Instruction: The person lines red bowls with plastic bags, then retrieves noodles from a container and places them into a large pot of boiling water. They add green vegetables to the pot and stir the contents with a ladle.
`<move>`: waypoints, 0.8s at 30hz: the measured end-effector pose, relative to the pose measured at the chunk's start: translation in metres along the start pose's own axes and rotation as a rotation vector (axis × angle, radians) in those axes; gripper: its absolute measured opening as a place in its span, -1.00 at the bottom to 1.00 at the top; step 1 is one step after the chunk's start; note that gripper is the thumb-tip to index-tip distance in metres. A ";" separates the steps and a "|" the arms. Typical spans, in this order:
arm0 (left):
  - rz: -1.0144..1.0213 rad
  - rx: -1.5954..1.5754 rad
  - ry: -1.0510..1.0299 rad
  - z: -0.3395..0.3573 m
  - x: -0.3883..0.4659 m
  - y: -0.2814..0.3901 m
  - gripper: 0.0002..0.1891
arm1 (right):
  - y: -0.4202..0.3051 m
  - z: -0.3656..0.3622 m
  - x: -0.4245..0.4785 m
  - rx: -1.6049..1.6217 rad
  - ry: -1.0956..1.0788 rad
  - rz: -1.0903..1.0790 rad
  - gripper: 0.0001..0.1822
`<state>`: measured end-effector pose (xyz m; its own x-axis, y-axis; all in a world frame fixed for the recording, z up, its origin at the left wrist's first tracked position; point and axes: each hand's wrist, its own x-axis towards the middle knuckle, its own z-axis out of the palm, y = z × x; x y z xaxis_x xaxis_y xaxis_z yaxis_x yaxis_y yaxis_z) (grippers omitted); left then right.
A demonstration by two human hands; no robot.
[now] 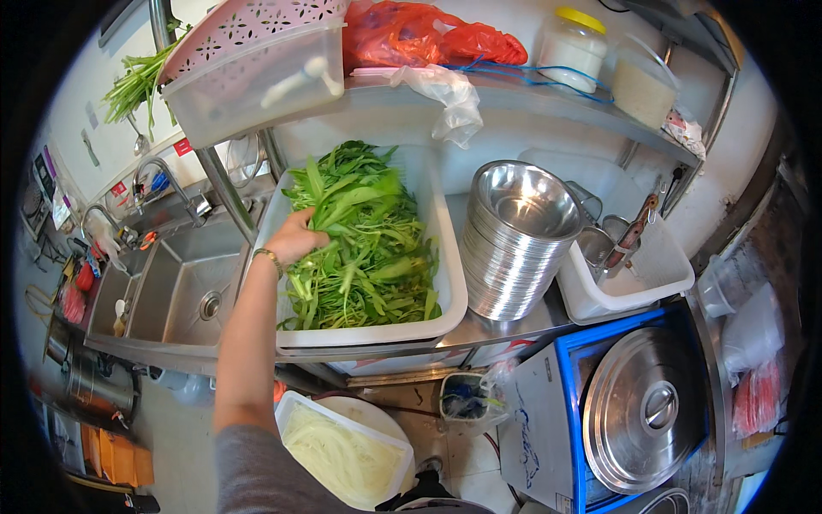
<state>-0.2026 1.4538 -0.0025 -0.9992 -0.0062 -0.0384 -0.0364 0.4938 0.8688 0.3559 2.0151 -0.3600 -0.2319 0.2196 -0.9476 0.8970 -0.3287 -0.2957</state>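
My left hand (297, 239) reaches in over the left side of a white plastic basin (453, 283). Its fingers are closed around a bunch of long-leaved greens (356, 199), which look like water spinach. The leaves of this bunch are a little blurred and point up and to the right. Beneath and around the hand, more loose greens (366, 289) fill the basin, stems and leaves mixed. My right hand is out of view.
Stacked metal bowls (514, 257) stand right of the basin, beside a white tub (642, 286) holding strainers. A steel sink (186, 283) is at left. Below are a container of pale noodle-like strands (347, 450) and a lidded pot (632, 411). A shelf (514, 96) runs above.
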 end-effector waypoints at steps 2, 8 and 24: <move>0.035 -0.160 -0.023 -0.004 -0.003 0.009 -0.48 | 0.000 0.001 -0.001 0.005 0.005 -0.004 -0.58; 0.045 -0.355 -0.170 -0.016 -0.007 0.020 -0.50 | 0.004 0.003 -0.002 0.012 0.010 -0.005 -0.59; 0.228 -0.551 0.165 -0.043 -0.024 0.041 -0.63 | 0.004 0.003 0.002 -0.017 -0.007 -0.002 -0.61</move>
<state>-0.1807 1.4365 0.0552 -0.9700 -0.1095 0.2171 0.2208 -0.0226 0.9751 0.3578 2.0115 -0.3634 -0.2359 0.2138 -0.9480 0.9027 -0.3131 -0.2952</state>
